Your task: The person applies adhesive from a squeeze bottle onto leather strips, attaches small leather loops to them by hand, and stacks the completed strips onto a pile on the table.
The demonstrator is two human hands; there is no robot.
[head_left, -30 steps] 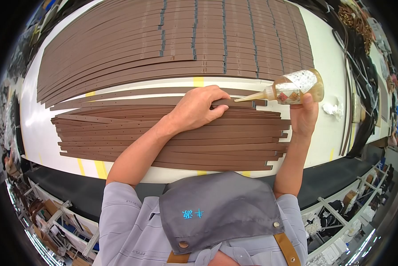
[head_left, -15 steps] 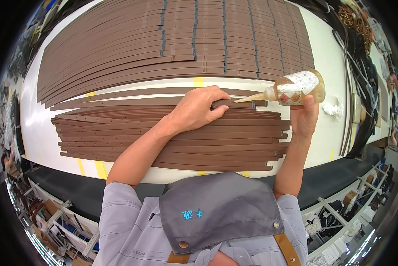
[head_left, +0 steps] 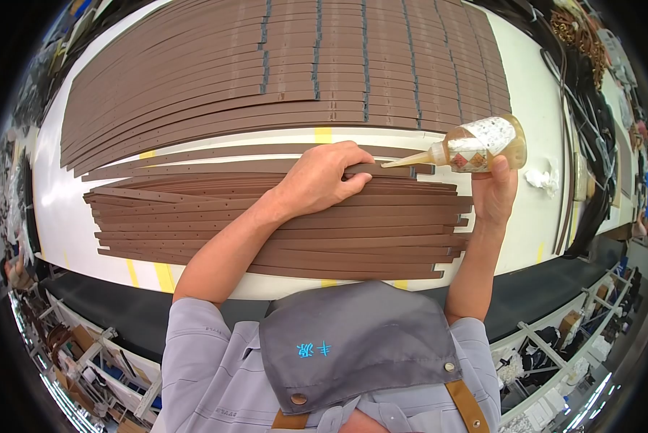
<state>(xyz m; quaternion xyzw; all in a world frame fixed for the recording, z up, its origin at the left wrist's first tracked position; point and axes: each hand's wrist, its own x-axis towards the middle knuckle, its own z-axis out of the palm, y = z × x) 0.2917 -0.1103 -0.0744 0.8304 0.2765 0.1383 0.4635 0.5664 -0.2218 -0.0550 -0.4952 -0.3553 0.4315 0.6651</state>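
My left hand (head_left: 325, 177) rests over the upper part of a pile of brown strips (head_left: 353, 232), its thumb and fingers closed on one brown strip (head_left: 392, 171). My right hand (head_left: 496, 191) is wrapped round a squeeze bottle (head_left: 487, 143) with a worn label and amber contents. The bottle lies on its side in the air, and its long thin nozzle (head_left: 405, 159) points left, with the tip at the held strip just right of my left fingertips. Whether liquid comes out is too small to tell.
Rows of overlapping brown strips (head_left: 194, 65) with dark ends cover the far part of the white table (head_left: 533, 224). A crumpled white tissue (head_left: 542, 177) lies right of the bottle. Black material (head_left: 591, 130) hangs along the right edge. Racks (head_left: 555, 343) stand below the near edge.
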